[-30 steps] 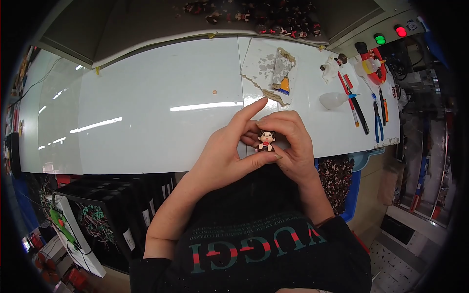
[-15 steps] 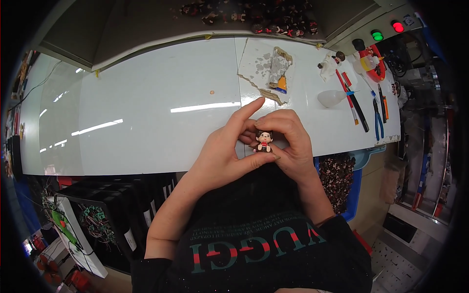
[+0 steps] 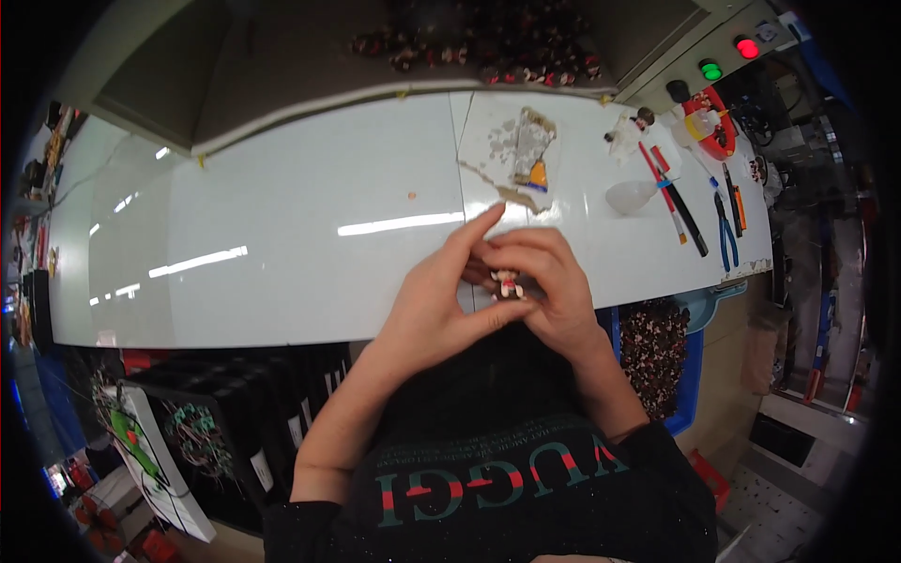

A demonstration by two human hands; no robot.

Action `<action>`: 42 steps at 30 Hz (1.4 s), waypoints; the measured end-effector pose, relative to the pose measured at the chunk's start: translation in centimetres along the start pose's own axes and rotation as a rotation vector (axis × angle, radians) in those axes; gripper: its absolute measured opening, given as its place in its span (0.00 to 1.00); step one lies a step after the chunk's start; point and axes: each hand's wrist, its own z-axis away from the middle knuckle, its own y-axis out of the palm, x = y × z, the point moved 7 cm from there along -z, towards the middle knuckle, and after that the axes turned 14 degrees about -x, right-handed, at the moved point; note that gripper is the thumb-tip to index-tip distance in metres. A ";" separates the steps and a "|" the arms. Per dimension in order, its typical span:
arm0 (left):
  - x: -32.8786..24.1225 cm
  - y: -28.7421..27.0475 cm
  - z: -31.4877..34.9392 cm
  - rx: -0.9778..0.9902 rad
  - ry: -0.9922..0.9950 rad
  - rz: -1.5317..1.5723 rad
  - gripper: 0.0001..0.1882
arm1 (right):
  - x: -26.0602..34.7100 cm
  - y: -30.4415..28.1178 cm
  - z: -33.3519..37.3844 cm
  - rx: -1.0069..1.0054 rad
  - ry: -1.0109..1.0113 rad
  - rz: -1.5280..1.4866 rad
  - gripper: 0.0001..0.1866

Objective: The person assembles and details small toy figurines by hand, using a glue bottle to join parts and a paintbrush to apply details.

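Observation:
Close in front of me, a small toy figurine (image 3: 510, 286) with a dark head and a red and white body is held between both hands. My left hand (image 3: 436, 296) is closed round its left and lower side, thumb at the base and index finger pointing forward. The fingers of my right hand (image 3: 556, 286) curl over its top and right side, covering most of the head. Beyond the hands lies a crumpled silver tube (image 3: 533, 141) with an orange end, on a stained sheet (image 3: 483, 150).
To the right lie a squeeze bottle (image 3: 631, 197), a red brush (image 3: 664, 197), blue-handled pliers (image 3: 726, 235) and a red tray (image 3: 723, 139). Many figurines fill the cabinet (image 3: 469, 47) at the back and a blue bin (image 3: 693, 366) below the table (image 3: 300, 281). Black racks (image 3: 225, 413) stand lower left.
The right fingers have come over the figurine's head, which showed fully before. The figurine tilts slightly, still in both hands. The whole view has shifted a little.

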 end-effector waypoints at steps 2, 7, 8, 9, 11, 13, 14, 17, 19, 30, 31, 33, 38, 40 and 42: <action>-1.6 -0.7 -0.8 0.031 0.024 0.009 0.45 | 1.5 -1.4 -1.3 -0.007 0.038 0.054 0.18; -9.2 -3.2 -4.3 0.147 0.061 -0.099 0.38 | 4.3 -15.2 -3.5 0.123 0.478 0.388 0.15; -10.3 -3.6 -4.7 0.216 0.068 -0.156 0.35 | 3.3 -19.2 -1.5 0.076 0.628 0.480 0.16; -11.0 -4.6 -5.9 0.180 0.057 -0.226 0.30 | 3.6 -22.9 -0.2 0.148 0.564 0.786 0.19; -12.8 -5.7 -9.7 0.105 0.207 -0.375 0.26 | 4.8 -28.6 1.1 0.087 0.689 1.134 0.22; -13.2 -6.1 -14.4 -0.015 0.373 -0.472 0.22 | 6.0 -28.9 -0.5 -0.044 0.611 0.980 0.21; -13.3 -6.2 -17.0 -0.085 0.426 -0.461 0.21 | 5.8 -28.3 -1.1 -0.043 0.609 0.971 0.21; -12.8 -4.7 -26.4 -0.248 0.323 -0.462 0.21 | 6.2 -24.8 -4.7 -0.007 0.501 0.672 0.17; -14.1 -3.3 -31.4 -0.336 0.441 -0.620 0.21 | 7.3 -22.9 -6.9 0.112 0.449 0.579 0.14; -13.5 3.1 -30.2 -0.311 0.387 -0.672 0.18 | 5.0 -20.1 -5.9 0.199 0.380 0.139 0.12; -12.8 3.9 -27.3 -0.239 0.111 -0.343 0.16 | 4.4 -20.4 -5.3 0.105 0.405 0.077 0.12; -11.5 5.5 -20.7 -0.096 0.112 -0.199 0.14 | 3.2 -19.2 -4.8 0.014 0.244 0.119 0.16; -6.5 7.3 -7.2 0.074 -0.263 0.106 0.17 | -0.2 -13.9 -2.2 -0.110 0.349 -0.040 0.19; -4.8 6.9 -3.8 0.062 -0.385 0.242 0.16 | -0.6 -11.2 -1.3 -0.028 0.314 -0.067 0.19; -3.3 5.8 -1.8 0.050 -0.430 0.316 0.15 | -0.5 -8.8 0.0 0.066 0.290 -0.087 0.18</action>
